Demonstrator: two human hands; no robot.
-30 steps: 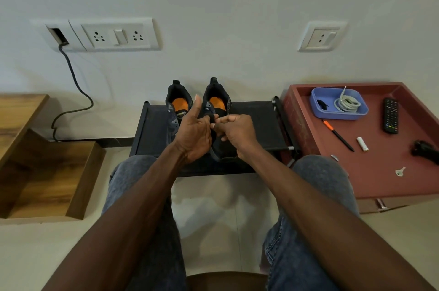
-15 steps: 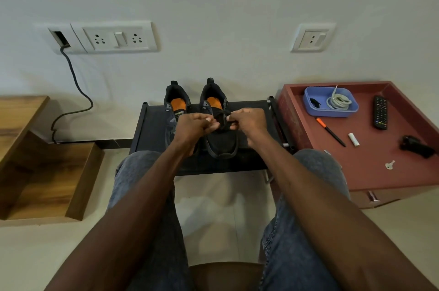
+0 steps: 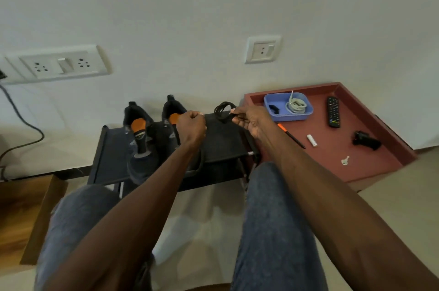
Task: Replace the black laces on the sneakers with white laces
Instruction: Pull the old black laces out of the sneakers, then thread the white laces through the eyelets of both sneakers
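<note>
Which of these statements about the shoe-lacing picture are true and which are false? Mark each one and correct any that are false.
1. The right hand holds a coiled black lace. True.
2. The white laces are already threaded into the sneakers. False: they lie coiled in the blue tray.
3. The sneakers stand on a black rack. True.
4. The remote control lies on the floor. False: it lies on the red table.
5. The left hand is curled into a fist. True.
</note>
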